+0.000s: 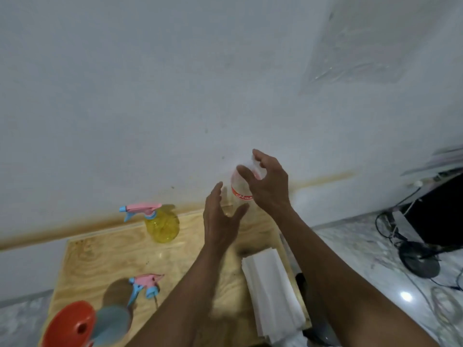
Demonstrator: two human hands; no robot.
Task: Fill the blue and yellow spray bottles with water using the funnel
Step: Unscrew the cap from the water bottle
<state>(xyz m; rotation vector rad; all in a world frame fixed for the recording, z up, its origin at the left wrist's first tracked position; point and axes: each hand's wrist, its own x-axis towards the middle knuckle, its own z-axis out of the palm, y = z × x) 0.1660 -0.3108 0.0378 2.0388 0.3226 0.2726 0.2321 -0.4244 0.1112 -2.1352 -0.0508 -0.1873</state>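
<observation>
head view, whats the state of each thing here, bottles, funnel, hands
yellow spray bottle: upright, sprayer head on
blue spray bottle: open, sprayer off
loose sprayer head: lying on the board
orange funnel: beside the blue bottle, not in it
clear water bottle: upright
right hand: fingers around its top
left hand: open, beside it

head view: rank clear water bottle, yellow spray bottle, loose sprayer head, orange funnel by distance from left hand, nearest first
From the left hand:
1. Clear water bottle, just right of its fingertips, by the wall.
2. Yellow spray bottle, to its left, at the board's back.
3. Loose sprayer head, front left.
4. Orange funnel, front-left corner.
</observation>
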